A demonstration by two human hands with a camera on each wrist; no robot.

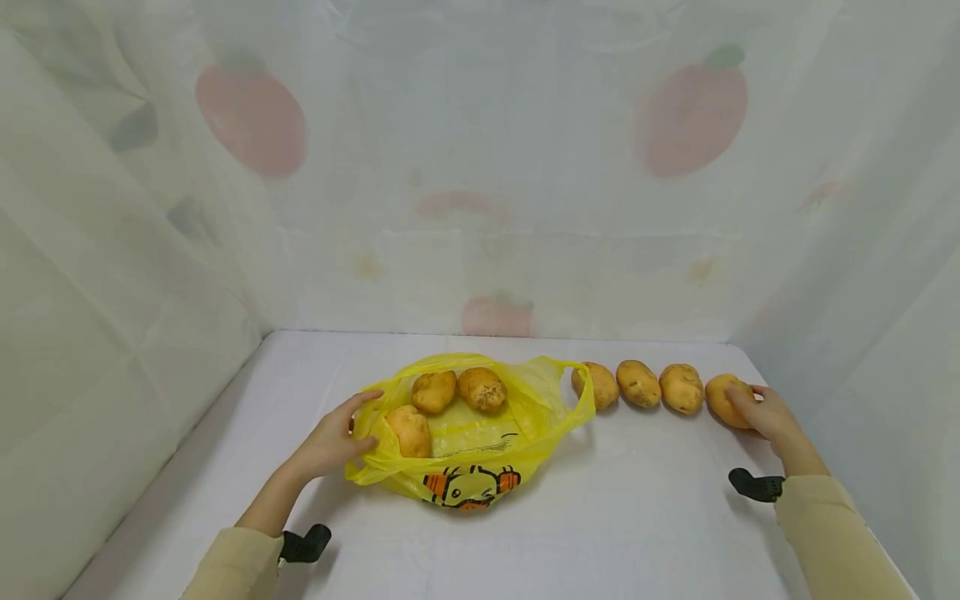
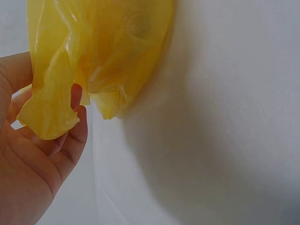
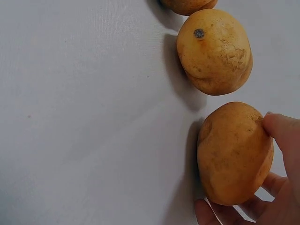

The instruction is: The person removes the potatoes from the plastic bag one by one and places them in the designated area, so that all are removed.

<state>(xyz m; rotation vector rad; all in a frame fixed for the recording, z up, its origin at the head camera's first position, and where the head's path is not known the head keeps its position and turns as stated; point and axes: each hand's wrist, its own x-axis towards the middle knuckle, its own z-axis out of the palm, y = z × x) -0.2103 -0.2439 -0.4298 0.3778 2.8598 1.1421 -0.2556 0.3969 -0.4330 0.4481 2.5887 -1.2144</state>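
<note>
A yellow plastic bag [image 1: 543, 421] lies with its mouth spread wide, a cartoon face printed on its front. Three potatoes sit inside it: one at the left [image 1: 410, 433] and two farther back, a potato [image 1: 433, 392] and a browner potato [image 1: 482, 389]. My left hand [image 1: 330, 440] holds the bag's left side, its thumb and fingers around the loose yellow plastic [image 2: 51, 105]. Far to the right, my right hand [image 1: 776, 418] grips the end potato [image 3: 234, 154] of a row, thumb on top and fingers along its far side. That potato appears to rest on the table.
Beside the held potato, a row of three more runs leftward: a potato [image 1: 681, 388], another potato [image 1: 637, 384] and a potato [image 1: 597, 385] partly behind the bag's right handle [image 1: 583, 404]. White cloth [image 1: 637, 517] covers the table. Pale curtains [image 1: 480, 167] hang behind and at both sides.
</note>
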